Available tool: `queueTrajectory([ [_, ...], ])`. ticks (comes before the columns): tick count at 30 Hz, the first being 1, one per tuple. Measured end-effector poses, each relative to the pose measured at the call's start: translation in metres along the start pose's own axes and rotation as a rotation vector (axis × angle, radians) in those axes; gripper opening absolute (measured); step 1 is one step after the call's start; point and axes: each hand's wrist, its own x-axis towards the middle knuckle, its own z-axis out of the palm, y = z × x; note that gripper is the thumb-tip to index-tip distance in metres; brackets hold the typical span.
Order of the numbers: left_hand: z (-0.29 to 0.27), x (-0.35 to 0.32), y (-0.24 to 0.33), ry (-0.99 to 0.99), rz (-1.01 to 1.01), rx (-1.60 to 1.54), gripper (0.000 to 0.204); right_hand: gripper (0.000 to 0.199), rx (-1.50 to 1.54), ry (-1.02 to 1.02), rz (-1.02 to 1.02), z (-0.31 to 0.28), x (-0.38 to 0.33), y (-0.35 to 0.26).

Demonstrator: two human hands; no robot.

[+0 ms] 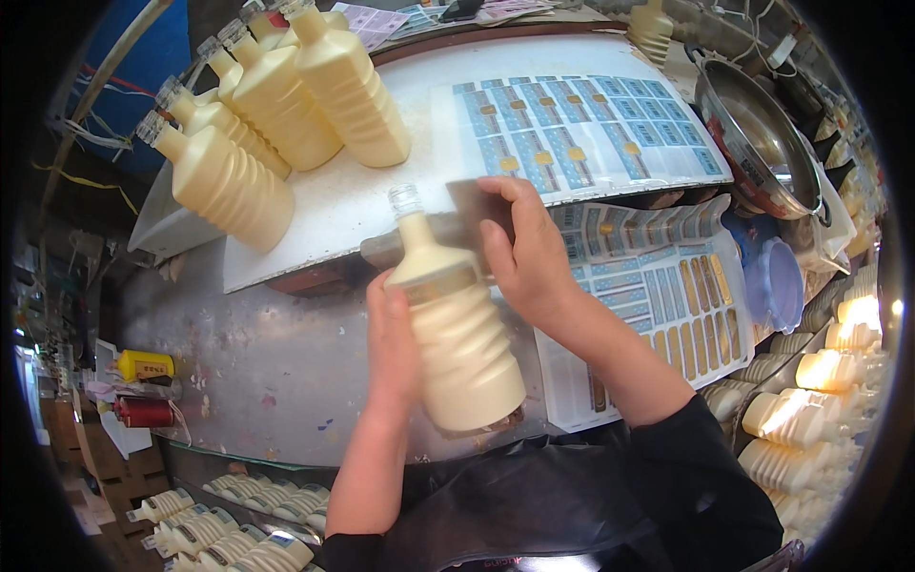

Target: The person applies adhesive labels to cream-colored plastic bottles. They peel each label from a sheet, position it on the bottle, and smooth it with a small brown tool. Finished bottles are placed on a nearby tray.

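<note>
My left hand (393,338) is closed around the side of a cream ribbed bottle (467,353), which tilts with its clear threaded neck pointing away from me. A greyish band (446,284) runs across the bottle's shoulder. Just right of the neck, my right hand (524,243) pinches a thin dark flat piece (467,198) between thumb and fingers; its exact kind is unclear. A grey rounded object (383,251) shows partly behind the bottle's neck. Several more cream bottles (353,95) stand on the white board (424,143) at the far left.
Sheets of blue and gold decals (591,124) lie on the white board, with more decal sheets (667,315) below it. A metal basin (762,133) and a lilac tub (774,286) stand at the right. Rows of bottles (796,415) fill the right side; others (233,534) lie lower left.
</note>
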Motion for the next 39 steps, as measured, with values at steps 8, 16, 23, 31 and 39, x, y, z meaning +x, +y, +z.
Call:
queueTrajectory([
  [8, 0.019, -0.045, 0.025, 0.089, 0.383, 0.94, 0.073, 0.037, 0.082, -0.083, 0.025, 0.02, 0.007, -0.041],
  [16, 0.018, -0.051, 0.016, -0.021, 0.327, 0.884, 0.096, 0.04, 0.002, -0.011, 0.062, 0.006, -0.007, 0.006],
  [23, 0.004, -0.05, 0.004, -0.065, 0.137, 0.448, 0.101, 0.039, 0.1, -0.035, 0.073, 0.004, 0.004, -0.021],
  [31, 0.011, -0.059, 0.029, -0.055, 0.045, 0.448, 0.105, 0.034, -0.151, -0.089, 0.059, 0.026, 0.012, -0.05],
  [39, 0.019, -0.06, 0.035, -0.064, 0.153, 0.684, 0.069, 0.015, -0.429, -0.157, -0.101, 0.081, 0.015, -0.082],
])
